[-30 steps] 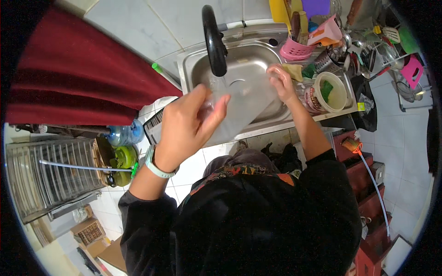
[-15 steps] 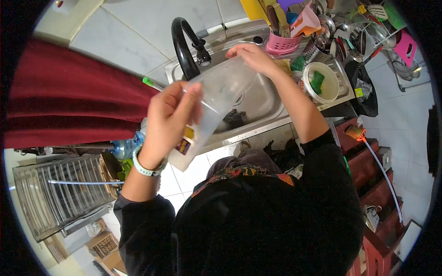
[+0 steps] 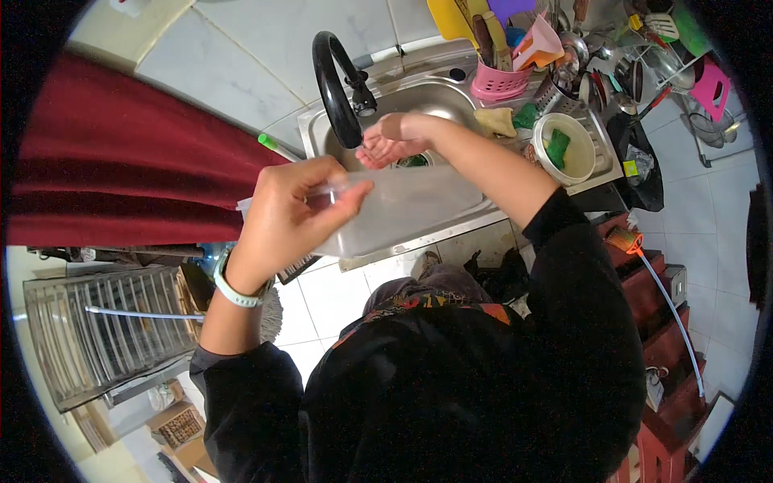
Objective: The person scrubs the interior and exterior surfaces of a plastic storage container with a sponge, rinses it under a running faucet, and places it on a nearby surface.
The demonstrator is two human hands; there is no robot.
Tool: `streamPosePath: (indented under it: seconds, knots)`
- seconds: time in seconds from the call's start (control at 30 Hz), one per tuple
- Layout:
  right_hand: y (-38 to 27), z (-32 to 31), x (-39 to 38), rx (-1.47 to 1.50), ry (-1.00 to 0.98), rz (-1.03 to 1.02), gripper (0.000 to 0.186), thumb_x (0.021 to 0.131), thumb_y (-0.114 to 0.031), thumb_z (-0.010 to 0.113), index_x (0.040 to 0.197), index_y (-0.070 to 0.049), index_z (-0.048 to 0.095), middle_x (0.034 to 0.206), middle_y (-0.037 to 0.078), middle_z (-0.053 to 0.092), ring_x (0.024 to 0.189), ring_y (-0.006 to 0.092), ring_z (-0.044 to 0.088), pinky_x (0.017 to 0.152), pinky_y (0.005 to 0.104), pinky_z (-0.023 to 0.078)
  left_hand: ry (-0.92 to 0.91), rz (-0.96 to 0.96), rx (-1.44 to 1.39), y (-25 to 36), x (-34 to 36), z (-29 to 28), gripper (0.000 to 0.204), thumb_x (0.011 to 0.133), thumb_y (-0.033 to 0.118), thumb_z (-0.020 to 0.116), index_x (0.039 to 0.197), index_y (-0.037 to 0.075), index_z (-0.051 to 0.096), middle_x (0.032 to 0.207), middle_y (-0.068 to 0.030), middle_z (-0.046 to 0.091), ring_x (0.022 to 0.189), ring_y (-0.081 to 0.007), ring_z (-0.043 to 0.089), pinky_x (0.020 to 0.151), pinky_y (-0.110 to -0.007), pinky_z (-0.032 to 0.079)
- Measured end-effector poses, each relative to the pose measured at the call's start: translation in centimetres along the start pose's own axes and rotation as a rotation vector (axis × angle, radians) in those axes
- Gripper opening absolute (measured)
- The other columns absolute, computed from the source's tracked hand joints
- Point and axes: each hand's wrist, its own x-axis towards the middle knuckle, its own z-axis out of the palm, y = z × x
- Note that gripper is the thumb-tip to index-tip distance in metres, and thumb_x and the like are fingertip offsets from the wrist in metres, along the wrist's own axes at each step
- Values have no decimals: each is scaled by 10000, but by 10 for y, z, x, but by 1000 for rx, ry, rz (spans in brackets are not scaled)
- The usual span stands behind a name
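In my left hand (image 3: 299, 211) is a see-through plastic container (image 3: 419, 201), held over the sink's front edge with the thumb on top of its wall. It lies on its side, stretching to the right under my right forearm. My right hand (image 3: 394, 138) is open and holds nothing. Its loosely curled fingers are beside the spout of the black faucet (image 3: 332, 88), above the steel sink (image 3: 431, 101). Whether water is running I cannot tell. Something dark green (image 3: 414, 161) shows in the basin, partly hidden by the container.
Right of the basin are a tan cloth (image 3: 496, 122), a white tub (image 3: 581, 161) with a green scouring pad (image 3: 557, 145), and a pink utensil basket (image 3: 499, 80). A dark red curtain (image 3: 129, 161) hangs at left. A dish rack (image 3: 105, 330) is at lower left.
My right hand has left the container's far end and come left and down to the faucet spout. The container has swung from a steep slant to nearly level, still in my left hand.
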Motion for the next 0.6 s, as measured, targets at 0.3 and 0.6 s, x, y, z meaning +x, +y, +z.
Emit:
streamPosePath:
  seconds: [0.3,0.6]
  knots:
    - [-19,-35,-35,101,112,7,233,841,-177,514,835,38,602,819,117,632,798,223,620,760,296,512,171,-35,7,-23,6,8,262,795,186,659,668,-15,549,493,-11,418,479,-20,350,403,-212,276]
    - [-85,42,-115,-597,266,-179,361,842,-205,463,849,137,580,825,219,622,729,241,649,712,282,544,162,-120,4,-21,15,16,277,841,183,617,654,-5,539,555,54,428,522,-18,322,441,-205,253]
